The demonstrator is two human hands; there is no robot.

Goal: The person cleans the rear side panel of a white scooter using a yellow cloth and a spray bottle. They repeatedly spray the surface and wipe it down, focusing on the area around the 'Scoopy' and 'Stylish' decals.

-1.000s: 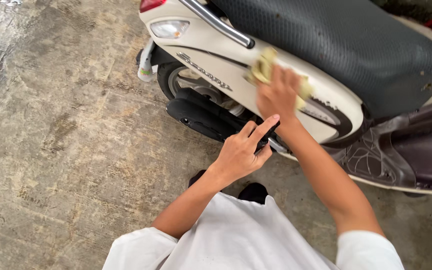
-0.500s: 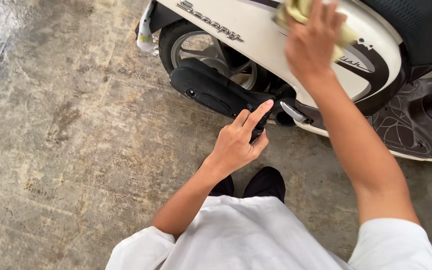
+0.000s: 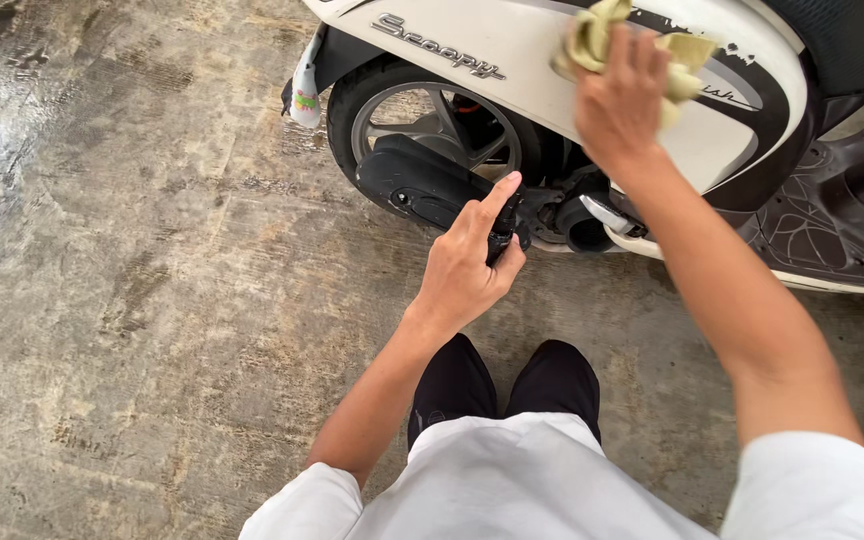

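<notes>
My right hand (image 3: 620, 100) presses a yellow cloth (image 3: 592, 35) flat-fingered against the scooter's white side panel (image 3: 512, 90); my left hand (image 3: 467, 265) pinches a small black bottle (image 3: 503, 228). It could slip and drop.

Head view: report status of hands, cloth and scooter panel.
Right hand presses yellow cloth flat on white scooter side panel. Left hand grips small black bottle, index finger raised. Nothing blocking panel.

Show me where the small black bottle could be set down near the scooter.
Bare concrete floor lies wide to the left of the rear wheel and left hand. Crowded: under the white side panel, where the right hand presses a yellow cloth.
</notes>
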